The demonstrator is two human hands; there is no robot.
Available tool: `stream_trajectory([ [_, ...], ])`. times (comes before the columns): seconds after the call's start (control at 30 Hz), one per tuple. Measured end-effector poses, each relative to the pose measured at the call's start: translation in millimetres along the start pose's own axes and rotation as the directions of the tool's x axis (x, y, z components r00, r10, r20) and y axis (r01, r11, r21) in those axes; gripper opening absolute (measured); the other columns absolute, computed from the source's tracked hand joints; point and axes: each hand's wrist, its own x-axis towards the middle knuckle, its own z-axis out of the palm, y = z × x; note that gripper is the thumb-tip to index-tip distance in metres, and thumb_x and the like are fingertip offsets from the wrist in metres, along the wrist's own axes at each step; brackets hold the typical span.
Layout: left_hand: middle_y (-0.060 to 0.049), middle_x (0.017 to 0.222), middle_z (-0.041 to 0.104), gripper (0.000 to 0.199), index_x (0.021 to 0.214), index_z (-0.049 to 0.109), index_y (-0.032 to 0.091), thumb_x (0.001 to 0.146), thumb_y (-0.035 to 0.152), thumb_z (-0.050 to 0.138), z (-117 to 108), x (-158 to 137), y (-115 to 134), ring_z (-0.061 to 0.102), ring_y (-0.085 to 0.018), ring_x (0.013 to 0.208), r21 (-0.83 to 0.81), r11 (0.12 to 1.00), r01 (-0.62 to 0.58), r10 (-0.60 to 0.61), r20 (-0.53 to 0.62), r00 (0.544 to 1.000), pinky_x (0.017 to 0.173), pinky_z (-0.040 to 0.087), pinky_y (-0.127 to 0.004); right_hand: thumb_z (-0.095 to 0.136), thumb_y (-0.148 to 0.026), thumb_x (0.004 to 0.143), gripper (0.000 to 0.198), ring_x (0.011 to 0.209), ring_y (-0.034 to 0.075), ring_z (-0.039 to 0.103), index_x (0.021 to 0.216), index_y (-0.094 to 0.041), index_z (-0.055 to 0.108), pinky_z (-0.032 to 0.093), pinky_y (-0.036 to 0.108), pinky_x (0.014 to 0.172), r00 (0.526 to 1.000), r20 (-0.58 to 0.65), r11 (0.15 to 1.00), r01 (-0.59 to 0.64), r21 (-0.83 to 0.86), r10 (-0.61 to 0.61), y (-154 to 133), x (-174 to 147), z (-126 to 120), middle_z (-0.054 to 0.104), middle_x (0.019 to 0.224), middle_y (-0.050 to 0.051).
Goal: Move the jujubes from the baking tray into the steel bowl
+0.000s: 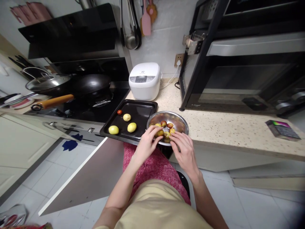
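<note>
A round metal bowl (181, 122) holds several small mottled red-brown fruits that look like jujubes (163, 123), along with yellow ones. My left hand (149, 143) reaches over the bowl's near left side, its fingers curled around a yellow fruit (160, 133). From the right, my right hand (184, 149) bends its fingertips onto a small yellowish fruit (172, 130); its thumb sits just below. On the black baking tray (143, 111) beside the bowl lie three yellow oval fruits (132, 127) and one small red fruit (119, 112).
Behind the tray stands a white rice cooker (144, 81). A wok (90, 84) and a lidded pan (50, 82) sit on the stove at left. An oven (238, 76) and a small box (282, 129) are at right. Below the tray, a cabinet door (88, 171) stands open.
</note>
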Motion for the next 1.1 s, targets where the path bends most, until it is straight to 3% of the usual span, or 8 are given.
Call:
stream_trajectory([
  [0.37, -0.011, 0.128, 0.065, 0.031, 0.134, 0.061, 0.023, 0.104, 0.023, 0.055, 3, -2, 0, 0.065, -0.024, 0.123, 0.012, 1.0, 0.014, -0.014, -0.004, 1.0, 0.11, 0.053, -0.04, 0.05, -0.034, 0.106, 0.036, 0.131, 0.026, 0.064, 0.138, -0.027, 0.066, 0.045, 0.054, 0.116, 0.999, 0.031, 1.0, -0.009, -0.001, 0.009, -2, -1, 0, 0.073, 0.133, 0.007],
  [0.8, -0.011, 0.125, 0.066, 0.027, 0.13, 0.062, 0.022, 0.104, 0.023, 0.055, 2, -1, 1, 0.066, -0.023, 0.12, 0.012, 1.0, 0.019, -0.019, 0.017, 1.0, 0.107, 0.054, -0.038, 0.049, -0.03, 0.106, 0.037, 0.133, 0.025, 0.062, 0.141, -0.027, 0.063, 0.044, 0.052, 0.116, 1.0, 0.028, 1.0, -0.011, 0.005, 0.01, -3, -1, -2, 0.073, 0.134, 0.005],
  [1.1, -0.011, 0.121, 0.068, 0.025, 0.122, 0.064, 0.019, 0.098, 0.013, 0.061, 1, 31, -13, 0.067, -0.024, 0.115, 0.048, 0.998, -0.047, 0.043, 0.087, 0.995, 0.104, 0.054, -0.038, 0.051, -0.027, 0.106, 0.034, 0.134, 0.025, 0.061, 0.136, -0.024, 0.065, 0.043, 0.052, 0.116, 1.0, 0.027, 1.0, 0.005, 0.007, -0.005, -1, -2, -3, 0.073, 0.133, 0.006],
])
